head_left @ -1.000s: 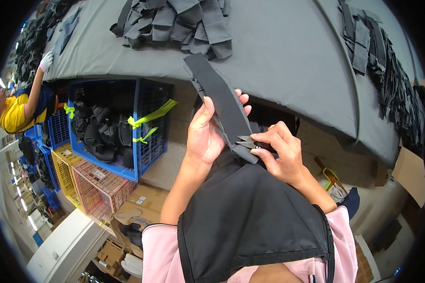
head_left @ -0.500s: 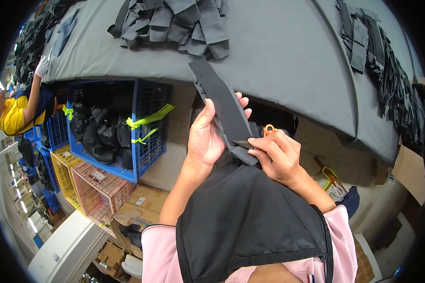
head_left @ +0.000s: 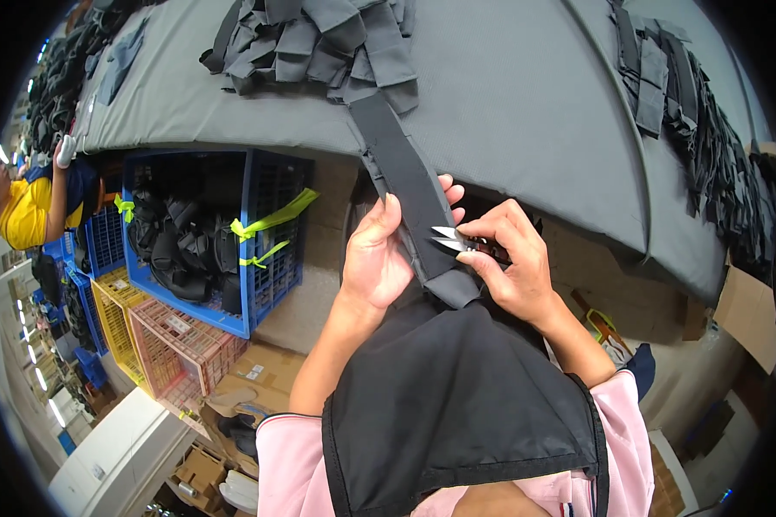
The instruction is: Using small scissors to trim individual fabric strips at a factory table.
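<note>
A dark strip (head_left: 397,155) is held in the left hand (head_left: 375,258), with the thumb laid along its left edge and the fingertips brought round from behind at its right edge. The strip is slanted across the space between the table (head_left: 509,103) and the apron (head_left: 466,388): its upper end is seen in front of the pile (head_left: 319,43), and its lower end is bent just above the apron. Whether the table is touched by the upper end cannot be told.

Small snips (head_left: 447,239) are gripped in the right hand (head_left: 513,263), between thumb and fingers; their handles are mostly hidden. The blades are parted and pointed left over the lower part of the strip. Whether cloth or thread is caught between them cannot be made out.

The step in hand is judged to be trimming on the strip, with the cut itself not visibly made. For the next move, the strip needs to be kept steady by the left hand, and the tips need to be set close to whatever is to be snipped, so that the cloth is not nicked. The left fingertips, placed near the blades, should be kept out of their path.
</note>
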Available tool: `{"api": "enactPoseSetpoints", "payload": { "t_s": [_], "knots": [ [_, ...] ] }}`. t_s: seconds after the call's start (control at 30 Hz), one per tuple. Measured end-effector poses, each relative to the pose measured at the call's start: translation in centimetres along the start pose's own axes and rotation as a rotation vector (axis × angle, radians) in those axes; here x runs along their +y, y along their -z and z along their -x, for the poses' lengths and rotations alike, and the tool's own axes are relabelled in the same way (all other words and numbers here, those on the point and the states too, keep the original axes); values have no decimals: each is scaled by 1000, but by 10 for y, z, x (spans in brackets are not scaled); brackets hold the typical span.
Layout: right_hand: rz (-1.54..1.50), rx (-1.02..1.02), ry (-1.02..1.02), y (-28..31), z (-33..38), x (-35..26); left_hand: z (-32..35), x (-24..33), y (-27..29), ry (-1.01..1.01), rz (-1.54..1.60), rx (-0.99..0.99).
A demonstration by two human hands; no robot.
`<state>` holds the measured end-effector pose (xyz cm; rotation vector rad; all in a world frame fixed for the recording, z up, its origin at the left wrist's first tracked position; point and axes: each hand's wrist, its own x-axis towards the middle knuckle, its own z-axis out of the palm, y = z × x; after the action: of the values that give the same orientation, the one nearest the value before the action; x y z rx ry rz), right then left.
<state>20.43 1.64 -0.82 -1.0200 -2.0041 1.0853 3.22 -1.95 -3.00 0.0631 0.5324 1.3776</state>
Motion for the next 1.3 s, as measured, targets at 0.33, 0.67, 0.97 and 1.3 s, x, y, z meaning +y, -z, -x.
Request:
{"api": "enactPoseSetpoints", "payload": {
  "t_s": [0.33, 0.67, 0.97, 1.3],
  "knots": [
    [74, 46, 150, -10, -9, 4, 3, -1, -6, 38, 42, -32],
    [90, 136, 137, -2, 1, 10, 2, -1, -6, 10, 8, -26],
    [69, 71, -6, 14, 6, 10, 4, 1, -5, 21, -38, 1],
    [159, 9, 74, 14, -1, 14, 7, 2, 0, 41, -144, 50]
  ]
}}
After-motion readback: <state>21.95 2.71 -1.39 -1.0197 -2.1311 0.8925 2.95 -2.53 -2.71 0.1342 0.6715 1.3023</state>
